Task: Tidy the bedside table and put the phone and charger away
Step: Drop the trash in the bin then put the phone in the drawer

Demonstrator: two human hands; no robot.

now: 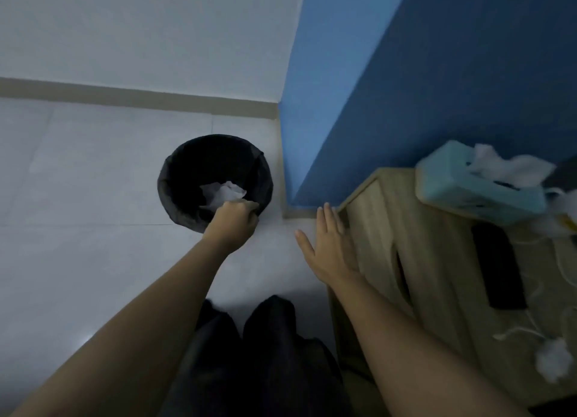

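My left hand (232, 226) hangs over the near rim of a black waste bin (175, 179) on the floor, fingers curled downward and hidden. A crumpled white tissue (223, 193) shows inside the bin right at those fingers; I cannot tell whether they hold it. My right hand (327, 248) is open and flat, fingers together, beside the left front corner of the wooden bedside table (415, 238). On the table top lie a black phone (499, 266), a white charger cable (515, 332) and a crumpled tissue (549, 357).
A pale green tissue box (468, 188) with a tissue sticking out stands at the table's back, against the blue wall (406, 89). More white scraps lie at the right edge. The light tiled floor spreads to the left; my dark-trousered legs are at the bottom.
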